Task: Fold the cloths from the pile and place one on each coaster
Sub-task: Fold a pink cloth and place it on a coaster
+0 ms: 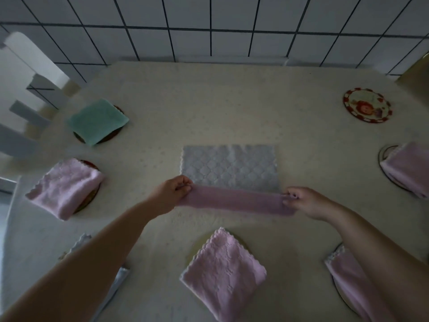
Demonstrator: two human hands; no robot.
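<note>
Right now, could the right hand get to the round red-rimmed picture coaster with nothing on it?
Probably not yet: the right hand pinches the pink cloth. The path to the coaster looks free.

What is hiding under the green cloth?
A round dark coaster lies under the folded green cloth. Only bits of its rim peek out at the near and far edges; the cloth covers its middle, so any picture on it cannot be seen.
</note>
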